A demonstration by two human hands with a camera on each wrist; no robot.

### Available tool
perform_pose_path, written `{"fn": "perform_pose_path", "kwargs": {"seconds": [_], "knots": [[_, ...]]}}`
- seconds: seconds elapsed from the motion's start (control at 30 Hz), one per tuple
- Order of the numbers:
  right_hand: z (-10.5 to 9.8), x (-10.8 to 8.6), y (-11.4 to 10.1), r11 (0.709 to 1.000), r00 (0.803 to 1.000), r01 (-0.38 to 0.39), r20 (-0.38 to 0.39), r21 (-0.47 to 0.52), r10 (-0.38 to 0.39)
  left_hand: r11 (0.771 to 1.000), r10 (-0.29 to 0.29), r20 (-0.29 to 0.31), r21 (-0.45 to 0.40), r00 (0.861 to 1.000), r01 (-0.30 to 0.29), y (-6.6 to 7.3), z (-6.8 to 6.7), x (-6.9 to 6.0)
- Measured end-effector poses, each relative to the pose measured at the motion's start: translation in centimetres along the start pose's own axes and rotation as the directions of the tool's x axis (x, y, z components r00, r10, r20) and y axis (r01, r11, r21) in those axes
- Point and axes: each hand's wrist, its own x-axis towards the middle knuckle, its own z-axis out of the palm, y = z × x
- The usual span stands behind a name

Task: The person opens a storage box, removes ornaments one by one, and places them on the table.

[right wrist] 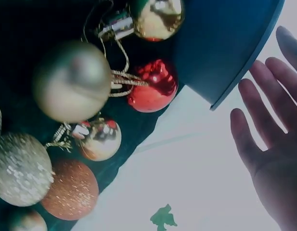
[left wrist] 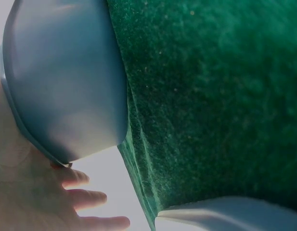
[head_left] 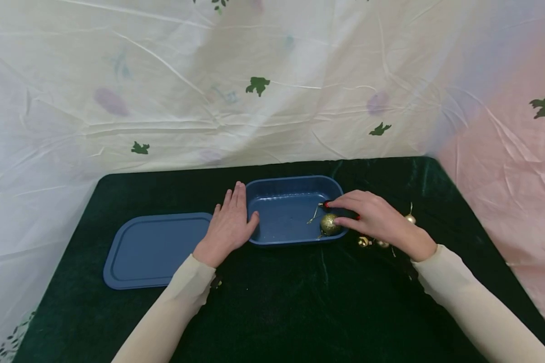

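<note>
A blue rectangular box (head_left: 277, 217) stands on the dark green cloth. My left hand (head_left: 229, 222) rests along its left end with straight fingers, thumb over the rim. In the left wrist view, that hand (left wrist: 37, 192) lies against the box's outer wall (left wrist: 66, 82). My right hand (head_left: 377, 214) reaches over the right end, its thumb beside a gold glitter bauble (head_left: 330, 224) inside. A small red bauble (head_left: 326, 204) with a gold string shows at its fingertips, mostly hidden. In the right wrist view, the fingers of this hand (right wrist: 278, 139) look extended, with no grip visible.
A blue lid (head_left: 154, 252) lies left of the box. Right of it, several baubles rest on the cloth, among them a shiny red one (right wrist: 153, 89), a pearly one (right wrist: 73, 82) and a copper glitter one (right wrist: 71, 190). A patterned white curtain (head_left: 300, 101) hangs behind the table.
</note>
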Motion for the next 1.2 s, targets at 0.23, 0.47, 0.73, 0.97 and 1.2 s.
{"fn": "perform_pose_path", "kwargs": {"seconds": [0.23, 0.47, 0.73, 0.97, 1.2], "knots": [[-0.3, 1.1, 0.4, 0.999, 0.993, 0.04, 0.111, -0.021, -0.037, 1.0, -0.002, -0.001, -0.002, 1.0, 0.002, 0.1, -0.1, 0.0], [-0.2, 2.0, 0.7, 0.996, 0.98, 0.08, 0.183, -0.036, -0.072, 1.0, 0.002, -0.004, 0.001, 1.0, -0.002, 0.0, -0.1, 0.0], [-0.2, 2.8, 0.8, 1.0, 0.955, 0.026, 0.297, -0.011, -0.021, 1.0, -0.001, 0.003, -0.002, 1.0, 0.001, 0.0, -0.1, 0.0], [-0.4, 3.4, 1.1, 1.0, 0.926, -0.018, 0.378, -0.001, 0.017, 1.0, 0.002, -0.003, -0.002, 1.0, -0.002, 0.0, -0.2, 0.0], [-0.5, 4.0, 1.0, 0.999, 0.897, -0.049, 0.44, -0.008, 0.048, 1.0, -0.002, 0.005, -0.002, 1.0, 0.002, 0.0, -0.2, 0.0]]}}
